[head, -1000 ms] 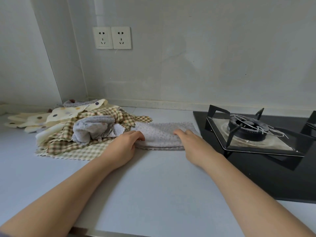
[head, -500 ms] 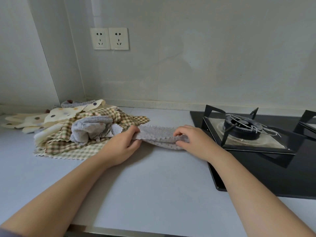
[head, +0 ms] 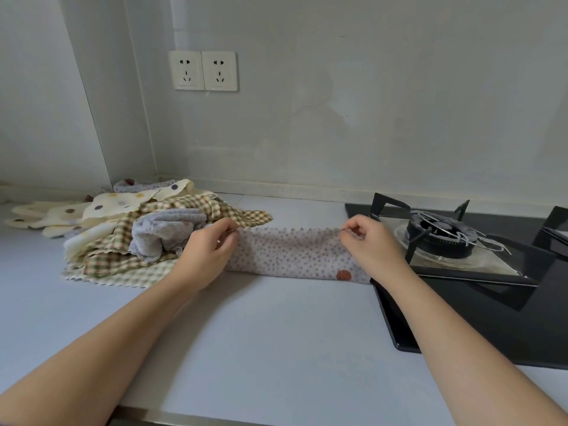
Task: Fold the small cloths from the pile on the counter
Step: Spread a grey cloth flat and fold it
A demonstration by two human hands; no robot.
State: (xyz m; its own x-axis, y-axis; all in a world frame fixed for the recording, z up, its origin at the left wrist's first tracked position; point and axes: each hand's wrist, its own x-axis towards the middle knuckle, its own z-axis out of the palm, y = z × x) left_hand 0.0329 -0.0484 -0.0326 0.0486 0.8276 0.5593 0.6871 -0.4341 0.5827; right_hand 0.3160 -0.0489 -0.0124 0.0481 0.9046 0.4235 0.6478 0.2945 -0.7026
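Barely begun: pinching one dotted cloth's [head: 289, 256] far edge with fingers [head: 221, 229] of left hand [head: 209, 253] and right hand [head: 368, 245], apparently mid-fold; whole pile [head: 138, 238] on the table [head: 276, 348] left.

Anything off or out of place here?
Only one thing: the dotted grey cloth, pinched at its far corners by the left hand and right hand, has its right end at the edge of the black hob, near the burner. No flame visible.

- I see through one head-worn wide-angle camera only, facing forward and down.
- It sits near the counter [head: 276, 348], with the back wall [head: 399, 103] ahead and the stove [head: 479, 290] at right.
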